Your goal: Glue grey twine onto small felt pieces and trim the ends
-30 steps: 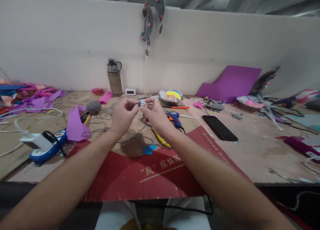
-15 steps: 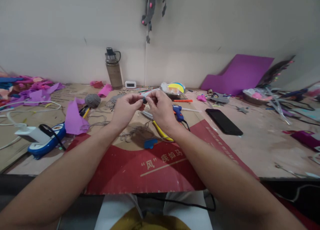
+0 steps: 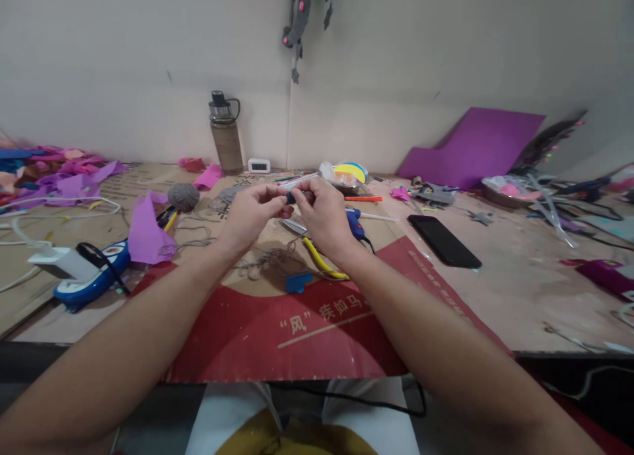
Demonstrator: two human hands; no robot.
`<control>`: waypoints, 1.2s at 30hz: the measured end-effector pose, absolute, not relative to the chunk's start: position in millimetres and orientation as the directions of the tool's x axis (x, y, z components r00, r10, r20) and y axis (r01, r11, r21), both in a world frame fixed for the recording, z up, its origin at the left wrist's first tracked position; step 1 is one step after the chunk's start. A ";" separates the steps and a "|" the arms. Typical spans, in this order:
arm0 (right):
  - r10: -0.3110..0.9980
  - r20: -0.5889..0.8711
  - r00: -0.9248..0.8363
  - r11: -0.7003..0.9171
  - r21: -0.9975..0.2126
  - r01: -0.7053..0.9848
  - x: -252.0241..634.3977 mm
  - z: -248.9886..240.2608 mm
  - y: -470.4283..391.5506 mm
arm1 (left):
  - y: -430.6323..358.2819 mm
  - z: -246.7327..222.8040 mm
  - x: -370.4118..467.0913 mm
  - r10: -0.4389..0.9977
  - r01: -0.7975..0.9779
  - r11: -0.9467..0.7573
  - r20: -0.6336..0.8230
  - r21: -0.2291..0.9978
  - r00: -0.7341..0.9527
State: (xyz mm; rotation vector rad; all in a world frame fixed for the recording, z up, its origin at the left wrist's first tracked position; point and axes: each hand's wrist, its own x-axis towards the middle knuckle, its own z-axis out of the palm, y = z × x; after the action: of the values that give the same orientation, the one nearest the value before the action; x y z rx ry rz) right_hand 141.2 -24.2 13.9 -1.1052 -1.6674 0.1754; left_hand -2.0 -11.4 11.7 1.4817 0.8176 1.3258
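My left hand (image 3: 255, 214) and my right hand (image 3: 321, 210) meet above the middle of the table, fingers pinched together. Between the fingertips is a small dark blue-grey piece (image 3: 290, 197); its kind is too small and too covered to make out. Tangled grey yarn (image 3: 265, 262) lies below the hands. Yellow-handled pliers (image 3: 319, 260) rest beneath my right wrist, partly hidden by it. A blue glue gun (image 3: 354, 224) sits just right of that hand. Nearer to me is a small blue flat piece (image 3: 298, 283) on the red printed cardboard (image 3: 277, 349).
A grey yarn ball (image 3: 183, 197), purple felt (image 3: 148, 234) and a blue power strip (image 3: 92, 277) lie left. A bottle (image 3: 226, 138) and small white clock (image 3: 259, 166) stand behind. On the right are a black phone (image 3: 444, 242) and a large purple sheet (image 3: 475, 144).
Both hands stay pinched together around the small piece, with only a slight shift of the fingers. The whole view has moved a little; nothing else visibly differs.
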 end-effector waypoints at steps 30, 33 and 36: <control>0.796 0.602 0.057 0.511 -0.720 0.469 130.6 7.9 -34.2 | -11.6 13.4 -1.4 0.938 -0.092 -0.335 0.341 0.938 0.063; 0.818 0.569 0.085 0.480 -0.756 0.445 129.3 8.9 -34.9 | -11.3 12.5 -0.9 0.935 -0.098 -0.337 0.345 0.937 0.081; 0.824 0.557 0.109 0.468 -0.776 0.423 129.1 10.2 -35.7 | -10.4 11.3 -0.6 0.926 -0.100 -0.351 0.361 0.931 0.110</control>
State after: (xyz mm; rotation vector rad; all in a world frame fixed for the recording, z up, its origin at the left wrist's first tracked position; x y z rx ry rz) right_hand 129.1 -35.7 10.2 -1.1386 -1.5130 0.4165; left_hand -0.6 -10.4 11.3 1.4656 0.8602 1.4063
